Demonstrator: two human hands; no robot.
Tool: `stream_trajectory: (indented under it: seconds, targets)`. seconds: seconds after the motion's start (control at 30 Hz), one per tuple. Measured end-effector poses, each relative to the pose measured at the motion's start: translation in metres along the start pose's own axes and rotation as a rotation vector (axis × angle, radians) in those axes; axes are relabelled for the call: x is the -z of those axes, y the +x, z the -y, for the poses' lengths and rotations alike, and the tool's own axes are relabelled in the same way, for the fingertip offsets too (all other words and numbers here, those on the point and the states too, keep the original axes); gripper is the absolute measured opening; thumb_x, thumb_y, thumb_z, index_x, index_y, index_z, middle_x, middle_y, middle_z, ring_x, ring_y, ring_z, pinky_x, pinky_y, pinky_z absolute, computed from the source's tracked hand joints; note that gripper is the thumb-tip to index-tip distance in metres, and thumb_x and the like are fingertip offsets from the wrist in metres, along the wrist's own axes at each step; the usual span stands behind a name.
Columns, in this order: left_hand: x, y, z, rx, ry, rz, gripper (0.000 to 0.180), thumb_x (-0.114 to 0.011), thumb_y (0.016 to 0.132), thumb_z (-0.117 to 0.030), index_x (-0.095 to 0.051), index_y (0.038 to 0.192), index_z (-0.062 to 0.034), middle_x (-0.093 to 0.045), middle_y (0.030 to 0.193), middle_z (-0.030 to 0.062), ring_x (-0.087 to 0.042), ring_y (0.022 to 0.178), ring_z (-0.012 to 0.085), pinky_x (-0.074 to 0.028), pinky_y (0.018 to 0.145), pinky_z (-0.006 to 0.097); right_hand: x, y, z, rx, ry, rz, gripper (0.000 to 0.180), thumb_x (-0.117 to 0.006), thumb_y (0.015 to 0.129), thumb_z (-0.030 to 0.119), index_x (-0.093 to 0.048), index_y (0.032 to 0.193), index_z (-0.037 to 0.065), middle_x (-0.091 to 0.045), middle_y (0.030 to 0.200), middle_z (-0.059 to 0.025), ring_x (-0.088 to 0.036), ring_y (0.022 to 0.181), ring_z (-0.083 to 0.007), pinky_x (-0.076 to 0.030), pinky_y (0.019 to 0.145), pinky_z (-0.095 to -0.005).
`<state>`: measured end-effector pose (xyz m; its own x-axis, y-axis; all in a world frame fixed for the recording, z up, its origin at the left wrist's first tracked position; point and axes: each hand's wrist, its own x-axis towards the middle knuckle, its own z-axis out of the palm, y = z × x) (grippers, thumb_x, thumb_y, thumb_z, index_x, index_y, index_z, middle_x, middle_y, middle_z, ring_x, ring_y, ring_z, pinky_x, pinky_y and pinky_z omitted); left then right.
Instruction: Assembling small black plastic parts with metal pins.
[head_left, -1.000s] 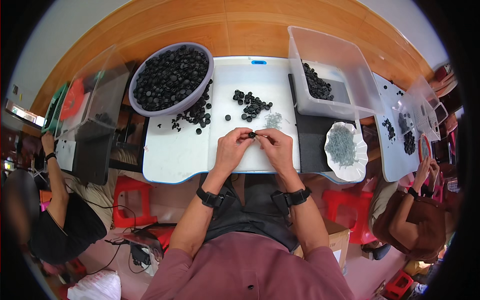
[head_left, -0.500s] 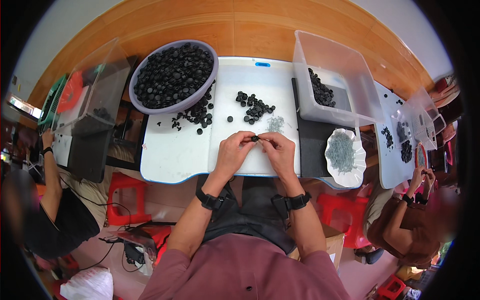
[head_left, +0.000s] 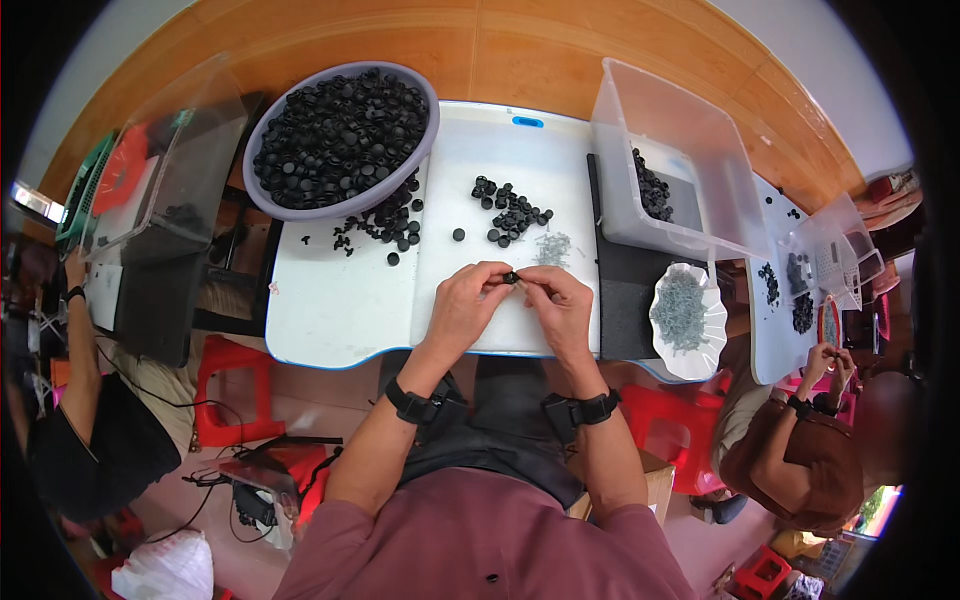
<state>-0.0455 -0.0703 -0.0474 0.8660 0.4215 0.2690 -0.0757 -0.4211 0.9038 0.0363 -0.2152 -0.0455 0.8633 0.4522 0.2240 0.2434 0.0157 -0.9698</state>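
Between the fingertips of both hands, over the near part of the white table, is a small round black cap [head_left: 511, 278]. My left hand [head_left: 466, 305] pinches it from the left. My right hand [head_left: 558, 307] has thumb and fingers pressed together at its right side; whether a small part is in them is too fine to make out. Just beyond the hands lie a loose pile of black caps [head_left: 512, 217], a single cap [head_left: 458, 235] and a small scatter of thin clear-grey pieces [head_left: 552, 248].
A lavender basin [head_left: 437, 130] heaped with black caps stands at the back left, more caps spilled beside it. At the right are a clear plastic bin [head_left: 700, 232] holding some caps and a white scalloped dish [head_left: 716, 345] of thin grey pieces. Co-workers sit at both sides.
The whole view has shifted slightly. My hands stay together at the same place, still pinching the black cap, with hardly any finger movement.
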Motion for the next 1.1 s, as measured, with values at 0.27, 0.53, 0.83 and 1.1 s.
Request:
stream_trajectory:
  seconds: [0.27,0.53,0.83,1.1]
  targets:
    - [0.001,0.001,-0.001,0.003,0.02,0.029,0.027,-0.079,0.085,-0.006,-0.073,0.11,-0.0014,-0.075,0.098,0.0127,-0.075,0.087,0.0214,-0.06,0.077,0.031,0.0,0.0,0.005,0.114,-0.172,0.014,0.018,-0.07,0.086,-0.008,-0.076,0.1,0.0,-0.075,0.093,-0.0103,-0.069,0.075,-0.015,-0.054,0.065,-0.0257]
    - [0.001,0.0,-0.001,-0.026,0.036,0.014,0.024,-0.077,0.087,-0.007,-0.072,0.11,-0.0013,-0.075,0.096,0.0155,-0.076,0.087,0.0259,-0.061,0.076,0.034,0.0,0.001,0.011,0.224,-0.267,0.025,0.017,-0.072,0.084,-0.008,-0.076,0.097,0.001,-0.075,0.093,-0.0113,-0.073,0.079,-0.0208,-0.056,0.067,-0.0288]
    - [0.002,0.001,0.001,-0.037,0.057,0.012,0.025,-0.077,0.086,-0.007,-0.072,0.11,-0.002,-0.075,0.094,0.0153,-0.076,0.085,0.0264,-0.06,0.076,0.034,-0.004,0.002,0.014,0.41,-0.407,0.06,0.02,-0.073,0.081,-0.008,-0.074,0.099,0.001,-0.074,0.09,-0.0125,-0.072,0.076,-0.0267,-0.057,0.066,-0.0335]
    - [0.007,0.003,0.001,0.086,-0.086,0.078,0.031,-0.077,0.088,-0.011,-0.073,0.117,-0.0004,-0.078,0.1,0.0155,-0.077,0.092,0.0212,-0.06,0.083,0.031,-0.005,-0.003,0.011,0.505,-0.538,0.003,0.029,-0.074,0.08,-0.007,-0.07,0.107,0.003,-0.073,0.09,-0.0115,-0.071,0.077,-0.0282,-0.056,0.068,-0.0368]
